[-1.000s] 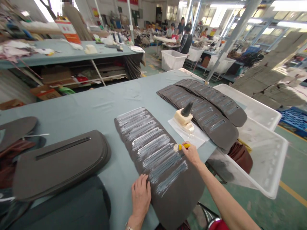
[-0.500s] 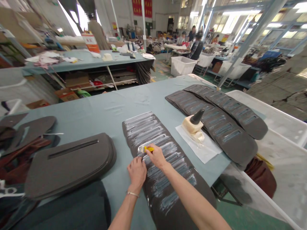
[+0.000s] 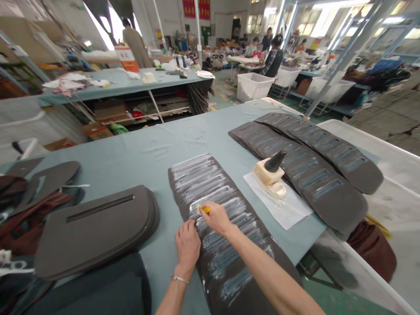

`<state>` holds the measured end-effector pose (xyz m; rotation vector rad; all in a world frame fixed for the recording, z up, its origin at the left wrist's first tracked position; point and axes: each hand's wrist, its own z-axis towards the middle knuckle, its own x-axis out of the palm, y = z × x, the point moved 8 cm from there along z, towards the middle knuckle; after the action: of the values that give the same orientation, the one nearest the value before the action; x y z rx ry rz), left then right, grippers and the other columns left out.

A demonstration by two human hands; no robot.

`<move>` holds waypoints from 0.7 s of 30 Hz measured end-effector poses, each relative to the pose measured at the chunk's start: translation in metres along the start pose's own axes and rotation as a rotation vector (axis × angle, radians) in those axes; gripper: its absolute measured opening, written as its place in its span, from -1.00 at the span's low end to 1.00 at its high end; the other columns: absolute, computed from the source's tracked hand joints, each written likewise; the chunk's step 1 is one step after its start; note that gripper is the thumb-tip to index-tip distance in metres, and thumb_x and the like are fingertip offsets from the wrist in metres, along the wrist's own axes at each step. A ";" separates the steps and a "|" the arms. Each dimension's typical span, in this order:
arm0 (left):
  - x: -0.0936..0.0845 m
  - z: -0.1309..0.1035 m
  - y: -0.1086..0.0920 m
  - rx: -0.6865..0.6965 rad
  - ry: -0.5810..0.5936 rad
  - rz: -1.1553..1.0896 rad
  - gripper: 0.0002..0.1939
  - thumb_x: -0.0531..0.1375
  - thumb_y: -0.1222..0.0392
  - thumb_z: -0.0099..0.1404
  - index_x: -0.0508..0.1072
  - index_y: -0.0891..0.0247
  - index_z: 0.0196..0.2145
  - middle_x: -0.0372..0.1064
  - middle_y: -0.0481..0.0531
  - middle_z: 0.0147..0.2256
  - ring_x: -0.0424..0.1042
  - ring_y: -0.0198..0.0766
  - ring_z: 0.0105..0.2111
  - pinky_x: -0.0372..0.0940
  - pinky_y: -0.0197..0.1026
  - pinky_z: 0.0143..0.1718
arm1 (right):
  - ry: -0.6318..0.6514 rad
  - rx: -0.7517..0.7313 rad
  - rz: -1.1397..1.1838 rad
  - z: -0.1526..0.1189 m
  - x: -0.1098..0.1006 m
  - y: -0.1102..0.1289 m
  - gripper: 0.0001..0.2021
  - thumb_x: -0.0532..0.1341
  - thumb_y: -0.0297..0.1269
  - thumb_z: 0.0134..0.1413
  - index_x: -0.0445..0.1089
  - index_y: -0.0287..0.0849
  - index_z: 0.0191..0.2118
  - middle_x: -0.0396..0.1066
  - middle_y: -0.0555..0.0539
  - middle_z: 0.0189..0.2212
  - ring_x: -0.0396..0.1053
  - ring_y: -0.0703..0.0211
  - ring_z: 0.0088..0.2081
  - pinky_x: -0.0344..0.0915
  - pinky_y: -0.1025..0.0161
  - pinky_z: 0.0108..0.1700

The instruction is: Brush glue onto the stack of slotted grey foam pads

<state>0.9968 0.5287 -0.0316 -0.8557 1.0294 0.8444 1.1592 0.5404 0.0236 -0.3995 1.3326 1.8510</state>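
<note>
Left hand (image 3: 187, 243) flat, fingers spread, pressing near end of grey pieces (image 3: 210, 210) by near table edge (image 3: 157, 262). Right hand (image 3: 216, 217) closed tight on yellow brush (image 3: 205, 210), tip on piece just beyond left hand. One second ago brush out at right side of row; now pulled across to left side, hands close together. Left hand slid up row too. White glue stripes cover far pieces; near pieces smeared thinner. Further right, glue bottle (image 3: 271, 170) on white sheet (image 3: 282, 205). Beyond, two more grey rows (image 3: 315, 162) near far right corner.
</note>
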 end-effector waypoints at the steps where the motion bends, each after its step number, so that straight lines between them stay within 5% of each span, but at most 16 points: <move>1: 0.001 -0.001 0.000 0.002 -0.001 -0.004 -0.67 -0.08 0.31 0.33 0.33 0.25 -0.02 0.34 0.14 -0.04 0.28 -0.13 -0.02 0.16 -0.06 -0.03 | 0.029 0.005 0.015 -0.003 0.004 0.000 -0.88 0.09 -0.34 0.12 0.37 -0.11 -0.34 0.43 0.01 -0.39 0.34 0.23 -0.35 0.18 0.37 -0.27; 5: 0.002 -0.004 0.002 -0.012 -0.016 -0.016 -0.66 -0.07 0.32 0.32 0.32 0.26 0.01 0.34 0.15 -0.02 0.26 -0.12 0.01 0.16 -0.04 0.01 | -0.120 0.225 -0.096 0.003 -0.034 -0.047 -0.86 0.06 -0.37 0.10 0.36 -0.15 -0.39 0.39 -0.03 -0.47 0.29 0.21 -0.42 0.14 0.33 -0.32; 7: 0.003 -0.004 0.002 -0.020 -0.017 -0.021 -0.66 -0.07 0.32 0.32 0.32 0.26 0.01 0.33 0.14 -0.02 0.25 -0.13 0.02 0.17 -0.05 0.01 | -0.195 0.244 -0.124 0.011 -0.044 -0.050 -0.85 0.05 -0.37 0.11 0.35 -0.16 -0.39 0.38 -0.06 -0.45 0.29 0.20 -0.41 0.13 0.32 -0.31; 12: 0.006 -0.003 0.002 -0.038 -0.024 -0.018 -0.66 -0.06 0.33 0.32 0.32 0.26 0.01 0.34 0.14 -0.02 0.26 -0.14 0.01 0.19 -0.06 -0.01 | 0.033 -0.022 0.138 0.026 0.028 0.010 -0.87 0.09 -0.33 0.14 0.38 -0.09 -0.31 0.44 0.00 -0.39 0.35 0.23 -0.34 0.17 0.36 -0.26; 14: 0.007 -0.002 0.002 -0.042 -0.028 -0.011 -0.66 -0.05 0.34 0.32 0.32 0.26 0.01 0.34 0.13 -0.03 0.26 -0.14 0.01 0.19 -0.06 -0.01 | 0.093 0.016 0.157 0.028 0.046 0.012 -0.89 0.12 -0.34 0.10 0.40 -0.08 -0.32 0.44 0.02 -0.41 0.35 0.23 -0.35 0.17 0.37 -0.27; 18: 0.009 -0.004 0.001 -0.057 -0.023 -0.002 -0.66 -0.05 0.33 0.32 0.31 0.24 0.01 0.33 0.11 -0.02 0.26 -0.14 0.02 0.19 -0.08 0.00 | -0.085 0.257 0.000 0.029 0.030 -0.015 -0.86 0.08 -0.37 0.11 0.39 -0.14 -0.33 0.43 -0.02 -0.41 0.34 0.23 -0.36 0.15 0.36 -0.27; 21: 0.010 -0.004 0.001 -0.069 -0.010 0.001 -0.67 -0.05 0.30 0.33 0.30 0.24 0.01 0.33 0.11 -0.02 0.26 -0.13 0.01 0.19 -0.08 -0.01 | -0.019 0.091 0.029 0.024 0.029 -0.004 -0.87 0.09 -0.34 0.13 0.39 -0.12 -0.30 0.43 -0.02 -0.35 0.34 0.24 -0.31 0.15 0.38 -0.25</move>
<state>0.9974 0.5270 -0.0427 -0.9085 0.9962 0.8883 1.1489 0.5746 0.0116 -0.3157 1.4108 1.8052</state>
